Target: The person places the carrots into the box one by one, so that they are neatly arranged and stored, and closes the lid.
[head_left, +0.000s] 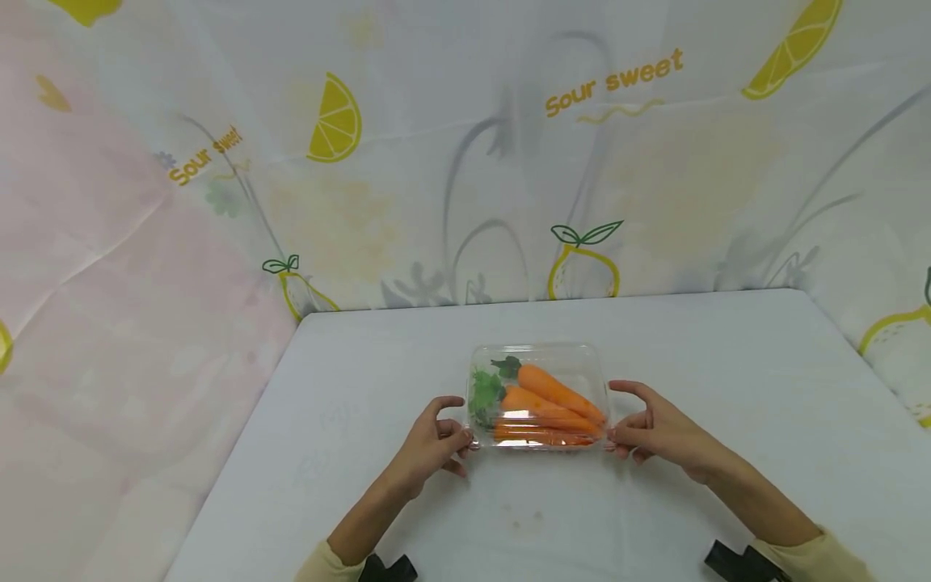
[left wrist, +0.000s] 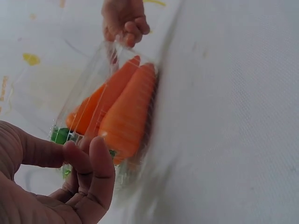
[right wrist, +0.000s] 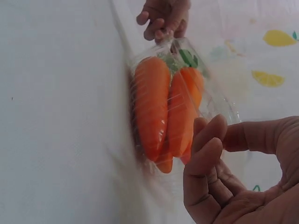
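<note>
A clear plastic clamshell box (head_left: 575,356) lies on the table in the head view, its lid over orange carrots (head_left: 556,392) with green leafy tops (head_left: 486,396) at the left end. At the box's near left corner, my left hand (head_left: 432,449) pinches the rim between thumb and fingers, its index finger raised and bent. My right hand (head_left: 665,428) pinches the near right corner the same way, index finger stretched toward the box's side. Both wrist views show the carrots (left wrist: 128,112) through the clear wall; the fingertips partly hide the pinched rim.
The white table (head_left: 349,372) spreads around the box, with its far edge against a curtain (head_left: 422,202) printed with lemons and lettering. Black straps or mounts (head_left: 742,562) sit by the sleeves at the bottom of the head view.
</note>
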A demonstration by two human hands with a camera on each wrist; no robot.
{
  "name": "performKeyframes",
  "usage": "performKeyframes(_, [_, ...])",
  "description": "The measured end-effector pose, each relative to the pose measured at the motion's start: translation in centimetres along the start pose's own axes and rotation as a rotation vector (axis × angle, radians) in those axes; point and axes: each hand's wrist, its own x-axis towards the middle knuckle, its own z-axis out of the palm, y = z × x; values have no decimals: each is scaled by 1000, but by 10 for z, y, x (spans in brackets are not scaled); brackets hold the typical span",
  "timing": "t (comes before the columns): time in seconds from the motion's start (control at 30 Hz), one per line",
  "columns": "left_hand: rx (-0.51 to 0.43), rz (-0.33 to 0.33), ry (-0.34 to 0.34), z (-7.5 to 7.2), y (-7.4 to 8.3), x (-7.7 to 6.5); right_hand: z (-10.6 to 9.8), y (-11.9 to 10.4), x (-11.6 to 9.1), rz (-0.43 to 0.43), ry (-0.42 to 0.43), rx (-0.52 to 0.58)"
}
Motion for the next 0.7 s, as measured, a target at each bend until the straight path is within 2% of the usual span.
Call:
performKeyframes(0.17, [-18,-17,-11,1,0,1,2,1,0,-25,18,12])
performKeyframes(0.4, [-38,-34,-16,1,1,0,2,1,1,-18,18,35])
performKeyframes(0.7, [6,11,-34,-4,-2,-1,-1,1,-1,27,-11,13])
